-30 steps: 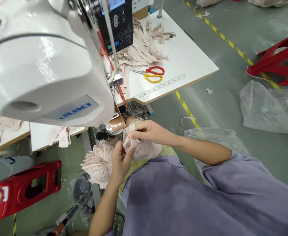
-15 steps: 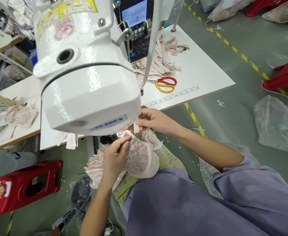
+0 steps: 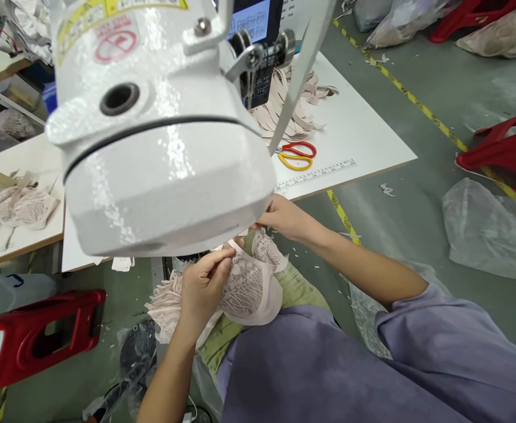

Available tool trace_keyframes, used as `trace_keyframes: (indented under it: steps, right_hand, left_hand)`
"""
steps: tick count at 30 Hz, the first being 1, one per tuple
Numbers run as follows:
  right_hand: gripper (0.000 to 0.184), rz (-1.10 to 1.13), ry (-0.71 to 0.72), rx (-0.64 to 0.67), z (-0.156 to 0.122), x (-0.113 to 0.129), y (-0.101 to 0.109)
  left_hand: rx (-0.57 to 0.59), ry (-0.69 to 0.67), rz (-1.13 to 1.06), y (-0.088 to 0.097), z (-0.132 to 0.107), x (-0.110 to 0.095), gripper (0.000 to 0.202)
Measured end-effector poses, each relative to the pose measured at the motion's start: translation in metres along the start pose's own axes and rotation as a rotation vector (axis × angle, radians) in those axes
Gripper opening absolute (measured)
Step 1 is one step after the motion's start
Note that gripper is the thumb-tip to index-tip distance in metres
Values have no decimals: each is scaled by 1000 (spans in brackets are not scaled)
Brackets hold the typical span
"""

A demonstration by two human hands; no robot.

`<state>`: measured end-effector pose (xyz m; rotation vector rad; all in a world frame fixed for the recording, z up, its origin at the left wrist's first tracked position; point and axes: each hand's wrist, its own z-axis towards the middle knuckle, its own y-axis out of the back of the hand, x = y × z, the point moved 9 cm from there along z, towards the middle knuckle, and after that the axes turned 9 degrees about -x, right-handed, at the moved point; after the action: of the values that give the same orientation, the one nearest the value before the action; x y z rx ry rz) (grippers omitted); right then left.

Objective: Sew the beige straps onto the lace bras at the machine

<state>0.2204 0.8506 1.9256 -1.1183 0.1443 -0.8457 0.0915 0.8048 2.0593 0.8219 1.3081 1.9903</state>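
Note:
A beige lace bra cup (image 3: 251,288) lies over my lap, just below the white sewing machine head (image 3: 156,135). My left hand (image 3: 203,285) is closed, pinching the cup's upper edge. My right hand (image 3: 284,216) is closed on the top of the same piece at the machine's underside; its fingertips are partly hidden behind the machine. More lace cups (image 3: 170,302) are bunched to the left of my left hand.
On the white table (image 3: 364,135) lie red and yellow scissors (image 3: 297,155), a printed ruler (image 3: 315,174) and a pile of beige straps (image 3: 291,103). Red stools (image 3: 37,341) stand left and right (image 3: 502,150). Plastic bags (image 3: 487,232) lie on the floor.
My view rose and shifted, so the machine head now covers more. My right hand moved up to the machine's underside, and the lace cup was spread open between both hands.

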Motion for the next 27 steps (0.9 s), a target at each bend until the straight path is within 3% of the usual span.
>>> trace_keyframes:
  steps: [5,9,12,16,18,20,22,25,27]
  right_hand:
    - [32,258,-234,142,-30,-11,-9]
    - [30,117,-187,257,-61,-2,-19]
    - [24,43,-131,325,-74,6,-30]
    - [24,-10,-102,291,-77,7,-37]
    - [24,-43,-64,205,-75,6,-36]
    - [24,-25,-22,148,-73,5,-37]
    - [24,-13,-4,123,-71,3,-40]
    - [25,-81,12,79,-63,1,-37]
    - [24,-122,26,66,-58,4,-33]
  left_hand:
    - [32,-219,-11,0,-10,-22,21]
    - [106,-420,-10,-4,-20,-41,21]
    - [185,-478,-12,-11,-26,-47,22]
    - [266,-345,-83,-21,-34,-38,17]
    - [160,-201,-184,-19,-36,-26,13]
    - [36,-20,-275,-19,-41,-10,23]
    - [-14,95,-298,-28,-48,2,19]
    - [-76,93,-241,-37,-52,7,29]
    - [-187,21,-187,-31,-51,7,24]
